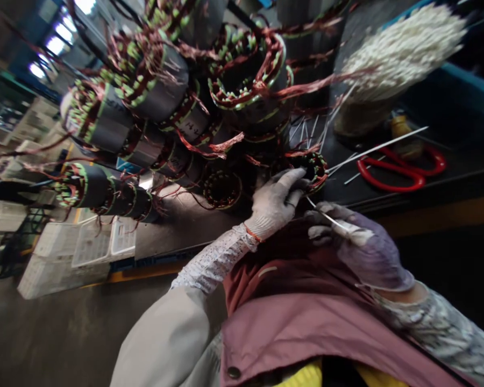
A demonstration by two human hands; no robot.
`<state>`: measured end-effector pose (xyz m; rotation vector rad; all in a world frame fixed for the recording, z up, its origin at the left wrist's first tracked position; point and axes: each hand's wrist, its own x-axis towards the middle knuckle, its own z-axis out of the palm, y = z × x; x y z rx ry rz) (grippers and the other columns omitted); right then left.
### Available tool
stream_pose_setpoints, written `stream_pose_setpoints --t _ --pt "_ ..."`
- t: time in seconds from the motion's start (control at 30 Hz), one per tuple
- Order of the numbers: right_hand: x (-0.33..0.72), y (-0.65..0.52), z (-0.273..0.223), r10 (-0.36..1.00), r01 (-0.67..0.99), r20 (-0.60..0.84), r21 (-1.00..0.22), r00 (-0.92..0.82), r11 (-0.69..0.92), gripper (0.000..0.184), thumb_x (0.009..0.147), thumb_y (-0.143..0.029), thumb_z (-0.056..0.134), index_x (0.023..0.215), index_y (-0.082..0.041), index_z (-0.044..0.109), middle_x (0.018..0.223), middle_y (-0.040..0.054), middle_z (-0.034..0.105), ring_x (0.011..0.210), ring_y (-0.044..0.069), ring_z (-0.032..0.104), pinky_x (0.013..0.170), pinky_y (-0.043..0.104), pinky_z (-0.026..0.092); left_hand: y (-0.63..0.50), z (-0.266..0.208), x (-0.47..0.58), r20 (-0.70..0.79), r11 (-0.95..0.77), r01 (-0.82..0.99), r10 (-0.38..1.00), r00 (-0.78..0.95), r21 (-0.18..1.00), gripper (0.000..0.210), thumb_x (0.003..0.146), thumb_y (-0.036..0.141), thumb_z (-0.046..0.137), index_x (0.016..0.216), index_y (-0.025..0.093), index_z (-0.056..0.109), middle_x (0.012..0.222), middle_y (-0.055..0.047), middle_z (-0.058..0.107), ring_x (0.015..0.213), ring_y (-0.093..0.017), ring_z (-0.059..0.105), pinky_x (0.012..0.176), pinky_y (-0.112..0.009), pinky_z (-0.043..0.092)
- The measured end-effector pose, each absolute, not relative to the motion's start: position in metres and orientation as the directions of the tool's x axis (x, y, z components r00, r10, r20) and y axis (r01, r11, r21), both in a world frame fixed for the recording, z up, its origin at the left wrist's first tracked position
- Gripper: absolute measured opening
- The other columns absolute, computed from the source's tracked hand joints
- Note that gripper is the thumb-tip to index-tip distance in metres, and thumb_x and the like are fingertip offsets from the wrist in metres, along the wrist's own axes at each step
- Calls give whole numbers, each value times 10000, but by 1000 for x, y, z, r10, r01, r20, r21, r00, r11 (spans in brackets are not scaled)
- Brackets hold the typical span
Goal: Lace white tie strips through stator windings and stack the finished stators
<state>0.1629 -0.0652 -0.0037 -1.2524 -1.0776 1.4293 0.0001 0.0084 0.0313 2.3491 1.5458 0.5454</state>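
My left hand (pixel 276 201), in a whitish knit glove, has its fingers curled against the rim of a small wound motor stator (pixel 319 171) at the bench edge. Red and green windings show around the stator's open end; the rest is hidden behind my hand. My right hand (pixel 365 250), in a purple-grey glove, is closed around a thin rod-like tool (pixel 331 217) with a pale handle. Its tip points up and left, close to my left fingers and just below the stator. White cords (pixel 347 161) trail from the stator's right side.
Many wound stators (pixel 145 140) are stacked at left and centre, with loose copper leads sticking out. Red-handled scissors (pixel 403 172) lie at right beside a container holding a thick bundle of white cords (pixel 403 48). White plastic crates (pixel 64 247) stand at far left beyond the bench (pixel 185 223).
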Motion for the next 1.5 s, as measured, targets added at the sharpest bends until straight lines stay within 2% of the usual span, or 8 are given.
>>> stream_pose_setpoints --t 0.17,0.43,0.83,1.07,1.17,1.27,1.37,1.5 --pt "164 -67 -41 975 171 221 -961 10 216 261 753 -354 728 981 -230 749 982 45 756 885 221 734 860 339 625 5 32 3 134 -312 824 950 282 473 414 926 232 584 1340 230 594 1357 -29 645 1272 -195 590 1139 -338 442" --pt "157 -28 -51 916 280 401 -883 36 376 155 833 -404 685 901 -286 758 936 17 755 844 243 738 813 394 640 11 23 1 103 -267 747 960 260 608 444 894 216 631 1337 246 606 1310 -40 674 1193 -233 650 1080 -394 510" --pt "167 -30 15 991 241 -97 -968 -91 -72 545 689 -657 725 867 -145 777 574 48 668 455 136 579 438 229 453 22 -10 -7 556 -683 432 730 397 589 204 963 274 577 991 208 768 996 -25 786 973 -130 727 983 -298 550" --pt "164 -3 5 989 446 -53 -895 -135 13 724 680 -836 574 735 -134 745 646 63 684 574 173 604 503 255 424 25 -11 -10 598 -741 402 671 438 538 230 979 231 532 985 204 761 1014 -31 782 999 -127 721 1028 -313 525" --pt "169 -11 -3 962 713 267 -663 -59 228 648 861 -720 492 906 -129 755 779 102 728 671 185 647 560 258 414 27 -11 -12 557 -730 424 683 472 536 234 979 254 536 1003 200 761 1032 -44 779 1030 -136 710 1006 -302 530" --pt "175 -15 -3 767 891 610 -215 -198 401 493 965 -534 469 947 -121 737 789 101 724 616 146 610 533 248 337 27 -12 -12 523 -712 447 701 484 541 239 981 267 534 1033 205 759 1046 -44 775 1038 -138 706 1002 -294 525" --pt "174 -8 5 581 855 683 126 -442 503 409 982 -380 459 747 -140 691 645 61 650 494 119 463 489 259 205 27 -13 -13 502 -696 470 718 482 543 231 969 248 545 1054 215 758 1065 -39 772 1050 -148 700 1006 -304 524" --pt "172 6 19 524 798 634 272 -569 538 371 949 -340 481 677 -136 630 588 59 588 499 128 392 516 261 105 26 -12 -13 478 -688 488 725 496 537 241 928 185 578 1095 211 749 1095 -41 766 1068 -176 693 1000 -334 534"
